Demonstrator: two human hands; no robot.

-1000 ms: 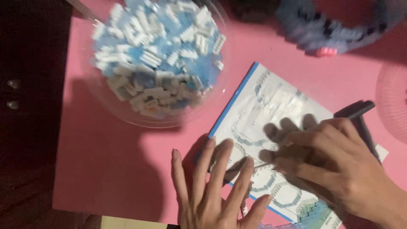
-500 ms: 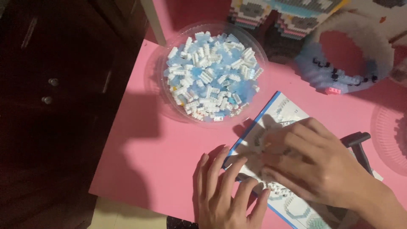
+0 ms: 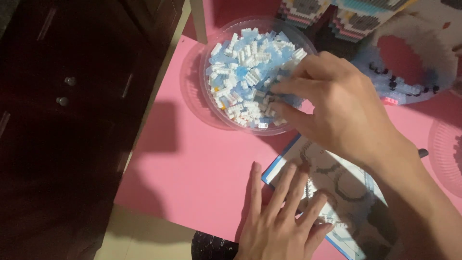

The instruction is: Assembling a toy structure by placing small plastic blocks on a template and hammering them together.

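1. Now the right hand [image 3: 337, 103] has left the blue-edged instruction sheet [image 3: 346, 188] and reaches into the clear bowl [image 3: 211, 43], fingers dipped among white and blue bricks [image 3: 240, 72]; whether it holds one, cannot tell.
2. Left hand [image 3: 281, 216] lies flat, fingers spread, pressing the sheet on the pink table [image 3: 192, 163].

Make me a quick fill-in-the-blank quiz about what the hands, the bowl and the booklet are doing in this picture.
1. The right hand reaches into a clear bowl full of small white and ____ bricks.
2. The left hand lies flat, fingers spread, on the corner of an open ____.
3. The bowl and booklet rest on a ____ table.

Missing words: blue; booklet; pink
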